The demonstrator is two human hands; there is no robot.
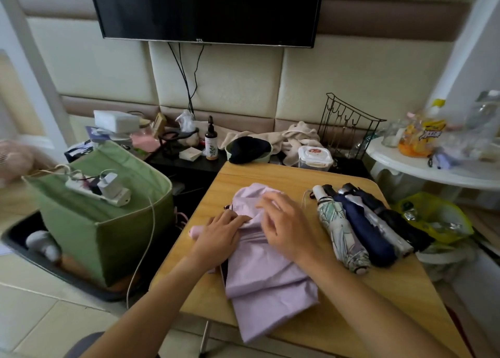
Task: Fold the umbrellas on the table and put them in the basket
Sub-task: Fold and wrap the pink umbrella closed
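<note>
**Smoothing the lilac umbrella on the counter**

Reaching in from the near edge, both bare forearms angle toward the middle of the wooden counter [270,176], where the lilac umbrella [265,274] lies with its canopy loose and rumpled, one corner hanging over the near edge. The left hand [220,232] lies palm down on the left side of the fabric, its fingers [238,219] extended and pressing a fold flat; just to its left the umbrella's pale pink handle [194,230] pokes out. The right hand [281,222] arches over the far part of the canopy, wrist raised, fingers loosely curved with the tips touching the cloth; whether they pinch any fabric cannot be told.

On the right side of the counter, four folded umbrellas lie side by side, touching: a floral umbrella [341,230], a navy umbrella [365,230], a silver-grey umbrella [378,222] and a black umbrella [397,222].

To the left of the counter, on the floor, stands the green fabric basket [108,238], with a white power strip [94,188] and charger resting across its top. A dark television [208,9] hangs on the far wall.
</note>
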